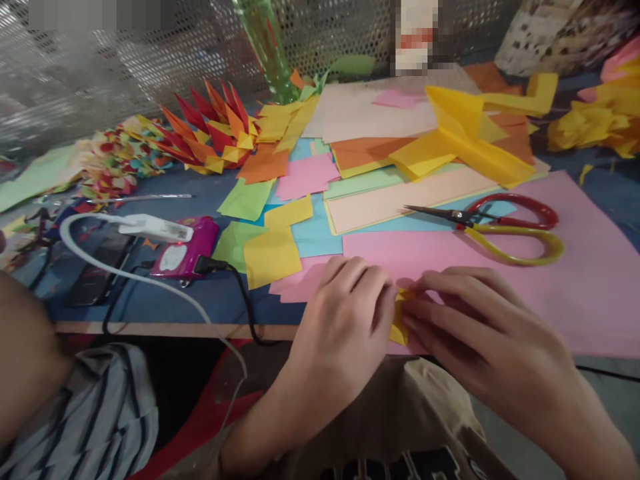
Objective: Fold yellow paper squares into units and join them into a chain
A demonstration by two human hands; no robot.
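Observation:
A small folded piece of yellow paper (399, 325) sits between my two hands at the front edge of the table. My left hand (345, 327) is closed on its left side, with the fingertips hidden behind the knuckles. My right hand (480, 320) pinches the right side between thumb and fingers. Under both hands lies a large pink sheet (585, 293). Just beyond them, scissors (463, 217) with one red and one yellow handle rest on the paper, their blades pointing left.
Coloured paper squares (273, 257) and sheets spread across the blue table (235, 313). Back left stands a red, orange and yellow folded-paper piece (215, 133). A purple power bank (187, 250) with cables and a phone (100, 270) lie left. Another person's striped garment (100, 413) shows lower left.

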